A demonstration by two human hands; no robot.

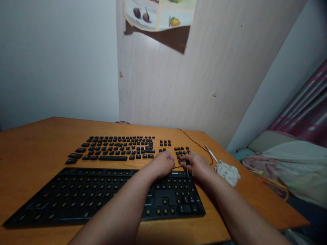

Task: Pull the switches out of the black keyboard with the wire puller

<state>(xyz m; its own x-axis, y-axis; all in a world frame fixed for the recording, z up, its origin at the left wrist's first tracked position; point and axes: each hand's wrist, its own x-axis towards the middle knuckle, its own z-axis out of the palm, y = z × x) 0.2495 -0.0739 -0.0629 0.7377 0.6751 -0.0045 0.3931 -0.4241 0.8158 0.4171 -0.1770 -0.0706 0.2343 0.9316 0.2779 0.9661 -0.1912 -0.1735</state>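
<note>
Beneath two bare forearms, a black keyboard base (160,194) lies flat on a wooden desk (25,153), most of its key positions showing bare, pale-tan posts (51,216). A small cluster of seated keycaps (186,208) fills its near right corner, dark and glossy, with pale markings too small to read. At the base's far edge, the left hand (165,164) is curled, fingers drawn in; whether it grips anything cannot be told. Near it but apart, the right hand (198,165) reaches just past the far right corner, fingers bent among small dark caps; a firm pinch cannot be confirmed. The work appears to be at the handling of single keys, a move that calls for a light fingertip grip and care not to nudge the neighbours. Beyond the base, loose keycaps (112,158) lie in spaced rows echoing a keyboard's layout, the long space bar among the nearest. Right of the base, a dark cable (212,158) curves beside a crumpled whitish cloth (227,173) and a slim white stick (211,153).
</note>
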